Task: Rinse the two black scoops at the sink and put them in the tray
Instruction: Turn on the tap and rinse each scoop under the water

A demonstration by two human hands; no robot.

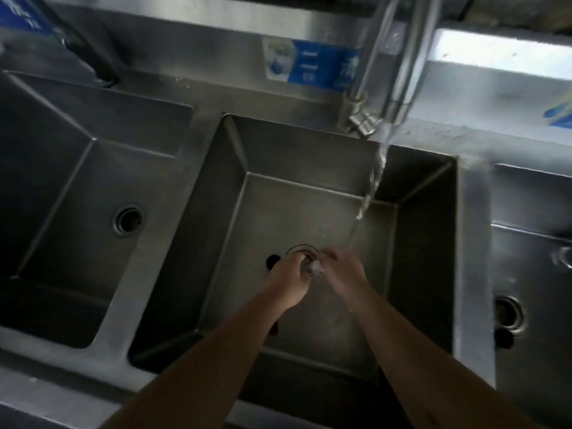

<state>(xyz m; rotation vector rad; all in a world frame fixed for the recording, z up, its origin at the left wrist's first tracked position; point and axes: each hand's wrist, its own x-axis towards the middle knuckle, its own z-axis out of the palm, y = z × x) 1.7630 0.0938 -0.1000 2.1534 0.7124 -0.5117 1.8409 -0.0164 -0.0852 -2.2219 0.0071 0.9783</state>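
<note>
Both my hands are low in the middle sink basin (309, 144), over its drain (301, 249). My left hand (288, 280) is curled around a black scoop (273, 261), whose dark round end sticks out left of the knuckles. Another dark bit shows under that wrist. My right hand (343, 270) meets the left one, fingers bent toward the wet spot between them. What those fingers hold is blurred by splashing. A stream of water (373, 187) falls from the tap (365, 120) onto my right hand. No tray is in view.
An empty steel basin (93, 187) lies to the left. In the basin on the right (532, 243), a small dark object (503, 337) sits beside the drain. Blue labels are stuck on the back wall. A second faucet pipe (77, 41) rises at the far left.
</note>
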